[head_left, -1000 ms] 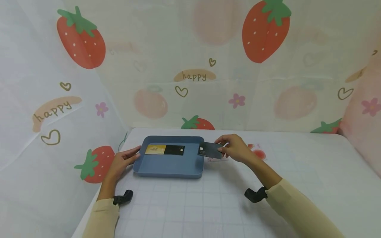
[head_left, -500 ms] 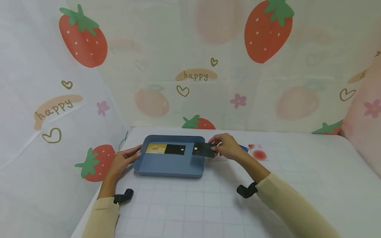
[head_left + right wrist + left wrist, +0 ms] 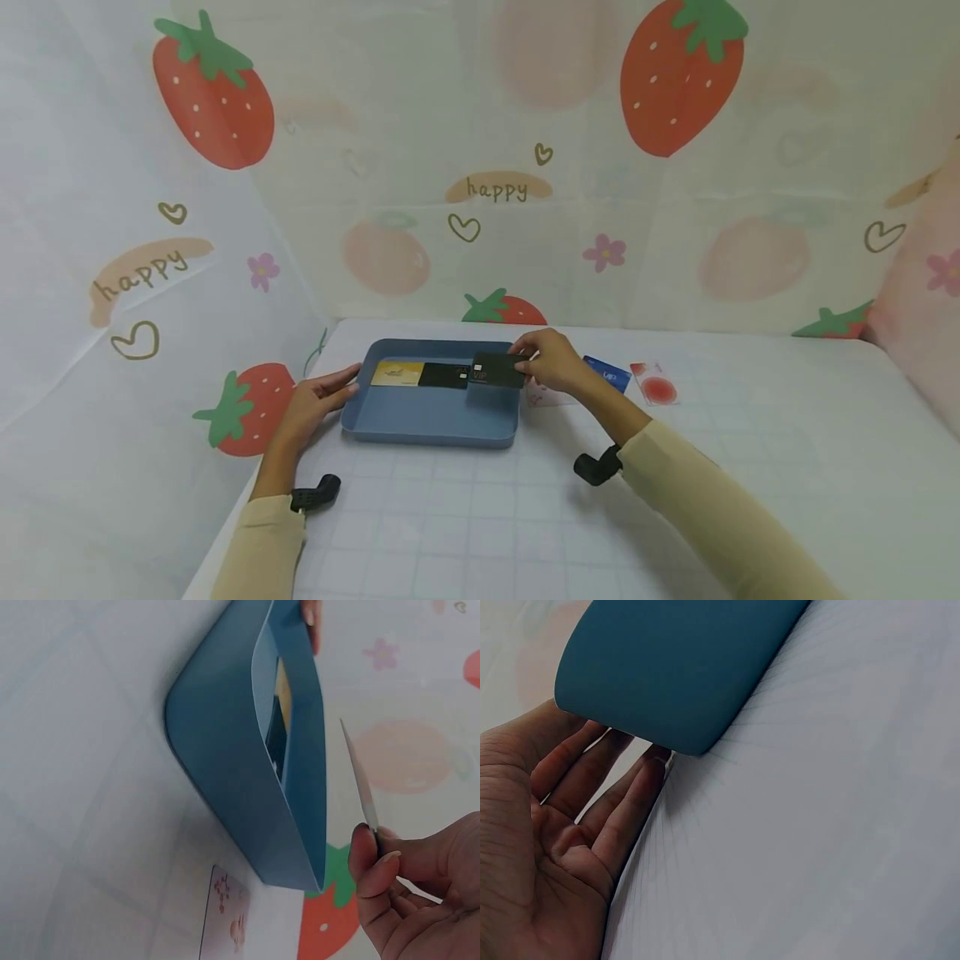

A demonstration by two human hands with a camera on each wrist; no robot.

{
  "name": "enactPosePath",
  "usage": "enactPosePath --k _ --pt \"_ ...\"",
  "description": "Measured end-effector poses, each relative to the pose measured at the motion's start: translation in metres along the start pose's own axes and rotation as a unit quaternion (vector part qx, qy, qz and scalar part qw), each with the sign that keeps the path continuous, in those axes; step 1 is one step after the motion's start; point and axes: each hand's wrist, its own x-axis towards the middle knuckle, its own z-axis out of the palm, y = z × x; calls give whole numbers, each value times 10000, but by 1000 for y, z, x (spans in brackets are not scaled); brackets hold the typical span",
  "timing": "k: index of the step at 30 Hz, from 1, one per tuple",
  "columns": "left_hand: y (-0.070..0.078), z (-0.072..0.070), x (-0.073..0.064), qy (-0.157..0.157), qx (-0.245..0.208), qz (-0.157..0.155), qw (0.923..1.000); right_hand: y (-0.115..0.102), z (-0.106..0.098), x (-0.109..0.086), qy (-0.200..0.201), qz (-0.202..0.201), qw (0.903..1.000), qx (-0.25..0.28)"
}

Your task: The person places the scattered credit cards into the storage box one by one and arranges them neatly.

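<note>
Head view: the right hand's grip (image 3: 551, 360) pinches a dark VIP card (image 3: 492, 372) above the blue tray (image 3: 427, 419), hiding one end; the left hand (image 3: 311, 407), relaxed and ungripping, touches the tray's side. Left wrist crops the tray; right wrist catches the card edge-on, print unreadable.

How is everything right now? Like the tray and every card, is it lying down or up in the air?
Blue tray, right way up on the table
Gold card, lying in it
Black card, lying in it
Dark VIP card, held up above it
Blue VIP card, flat on the table
Red-circle card, flat on the table
Pink-flower card, flat on the table
Right grip, pinching the dark VIP card
Left grip, touching the blue tray
</note>
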Motion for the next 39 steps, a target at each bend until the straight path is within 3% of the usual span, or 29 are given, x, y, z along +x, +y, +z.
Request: enactPosePath --k 11,39 --pt "2 0 -1 -46 -21 75 10000 -5 11 13 -43 63 9999 -123" --pt "5 2 -2 42 86 -73 9999 -6 37 39 5 63 9993 -366"
